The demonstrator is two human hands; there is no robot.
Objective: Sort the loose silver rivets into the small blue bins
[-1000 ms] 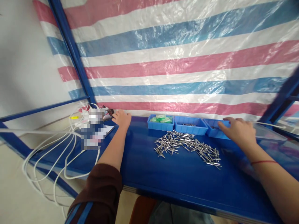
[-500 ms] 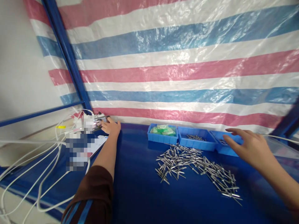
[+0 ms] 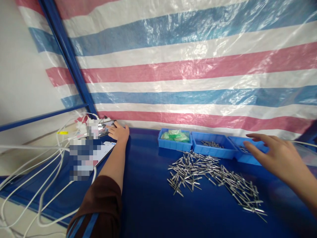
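Many pins (image 3: 210, 168) are lying between the left hand (image 3: 120, 133), which is touching a phone (image 3: 103, 128), grip unclear, and the right hand (image 3: 278, 152), which is hovering, fingers (image 3: 260, 137) parted.

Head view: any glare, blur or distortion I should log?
Head view: bright glare streaks the striped sheet; head view: pixel blocks mask an area beside the left hand; head view: the metal pins look fairly sharp; head view: the leaning blue post may reflect wide-angle distortion.

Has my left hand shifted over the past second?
Yes. The left hand has moved leftward, closer to the blue upright post.
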